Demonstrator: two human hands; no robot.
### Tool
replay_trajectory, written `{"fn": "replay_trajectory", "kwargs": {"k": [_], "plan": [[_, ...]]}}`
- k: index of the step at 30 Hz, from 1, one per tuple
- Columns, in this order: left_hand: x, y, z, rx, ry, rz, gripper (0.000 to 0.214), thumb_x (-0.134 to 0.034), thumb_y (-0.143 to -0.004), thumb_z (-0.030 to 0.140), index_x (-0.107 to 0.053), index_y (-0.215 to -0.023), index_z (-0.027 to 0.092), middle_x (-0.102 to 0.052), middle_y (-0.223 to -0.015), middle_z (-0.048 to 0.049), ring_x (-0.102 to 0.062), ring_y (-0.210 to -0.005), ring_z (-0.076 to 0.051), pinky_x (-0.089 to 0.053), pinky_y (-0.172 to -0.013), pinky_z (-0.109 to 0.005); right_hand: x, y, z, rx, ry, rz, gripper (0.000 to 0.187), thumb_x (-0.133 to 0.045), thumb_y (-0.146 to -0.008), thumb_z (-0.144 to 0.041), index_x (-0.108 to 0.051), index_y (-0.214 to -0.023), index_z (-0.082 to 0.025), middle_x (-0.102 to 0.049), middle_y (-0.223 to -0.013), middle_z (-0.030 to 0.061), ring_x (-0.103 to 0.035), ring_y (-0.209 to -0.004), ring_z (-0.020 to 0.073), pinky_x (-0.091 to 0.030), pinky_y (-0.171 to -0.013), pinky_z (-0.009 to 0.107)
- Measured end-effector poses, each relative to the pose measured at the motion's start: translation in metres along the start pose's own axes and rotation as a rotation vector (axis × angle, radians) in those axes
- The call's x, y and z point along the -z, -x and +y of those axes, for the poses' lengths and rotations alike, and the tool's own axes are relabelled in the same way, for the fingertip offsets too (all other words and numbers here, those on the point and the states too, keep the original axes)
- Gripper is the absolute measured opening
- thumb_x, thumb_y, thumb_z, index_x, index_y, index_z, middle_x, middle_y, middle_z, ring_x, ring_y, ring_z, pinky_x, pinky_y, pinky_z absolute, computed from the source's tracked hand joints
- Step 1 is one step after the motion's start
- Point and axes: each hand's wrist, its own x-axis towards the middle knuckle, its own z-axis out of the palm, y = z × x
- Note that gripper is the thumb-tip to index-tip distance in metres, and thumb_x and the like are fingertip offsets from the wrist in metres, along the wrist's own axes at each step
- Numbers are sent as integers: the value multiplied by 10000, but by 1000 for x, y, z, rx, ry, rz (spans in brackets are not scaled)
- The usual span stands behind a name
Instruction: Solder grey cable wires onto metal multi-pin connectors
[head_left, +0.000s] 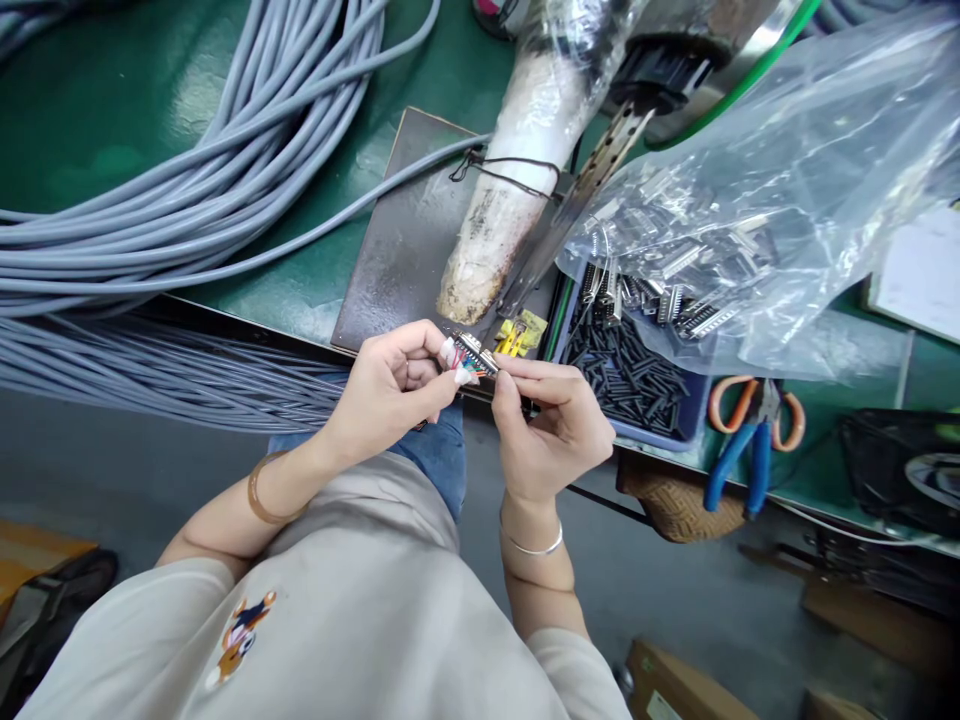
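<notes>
Both of my hands meet at the bench's front edge over a small metal multi-pin connector (475,353) with thin coloured wires at its back. My left hand (390,388) pinches the wire end of the connector between thumb and taped fingertips. My right hand (553,420) closes on the connector's other end with thumb and forefinger. Just beyond the connector lie a yellow tag (517,336) and a dark metal plate (409,240).
A large bundle of grey cables (225,170) covers the green bench (90,110) at left and hangs over its edge. A blue tray of short black tubes (626,375), a clear bag of metal connectors (750,220), blue-handled pliers (739,465), orange scissors (742,400) and a wrapped white tool (517,190) are at right.
</notes>
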Motion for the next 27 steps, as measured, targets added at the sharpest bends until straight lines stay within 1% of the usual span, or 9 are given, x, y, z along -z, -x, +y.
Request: {"fn": "replay_trajectory", "kwargs": {"k": [4,7,12,17,24,27], "plan": [[-6,-1,-1,-118,-5,55,245,-798,-767,186,-554,-755,172,-606,-672,39,-491,-451,-24,-407,-425,-143,-1,1,-1,72,67,0,193,-754,-858,-64,-657,-899,-225,-810,-950,1,-781,-851,151,-636,-756,291],[-9,-1,1,-156,-15,74,234,-784,-764,171,-550,-748,171,-583,-684,46,-455,-468,-14,-377,-427,-139,0,-1,-1,110,101,-3,187,-760,-859,-78,-652,-894,-226,-813,-970,3,-783,-859,154,-635,-765,298],[-10,-4,3,-159,-7,83,244,-803,-755,196,-560,-741,170,-581,-678,46,-462,-485,-21,-391,-442,-143,0,-5,1,129,117,-18,188,-767,-855,-86,-651,-898,-227,-814,-982,7,-783,-870,157,-629,-785,302],[-9,-6,3,-144,-13,92,301,-839,-743,252,-550,-724,172,-568,-684,48,-470,-487,-21,-388,-438,-144,-1,-6,2,124,130,-34,181,-767,-860,-105,-655,-894,-242,-810,-974,2,-781,-861,170,-636,-764,323],[-12,-6,5,-195,-27,104,228,-778,-755,169,-551,-732,174,-557,-678,59,-433,-481,-9,-372,-437,-129,0,-11,-3,144,146,-22,192,-792,-842,-104,-680,-905,-247,-807,-1002,8,-781,-873,175,-654,-783,336],[-10,-6,6,-152,-22,85,234,-783,-739,144,-551,-725,174,-544,-633,70,-420,-453,-8,-358,-417,-126,1,-8,-3,197,190,-30,190,-789,-845,-109,-664,-901,-241,-813,-1032,18,-783,-865,159,-653,-762,298]]}}
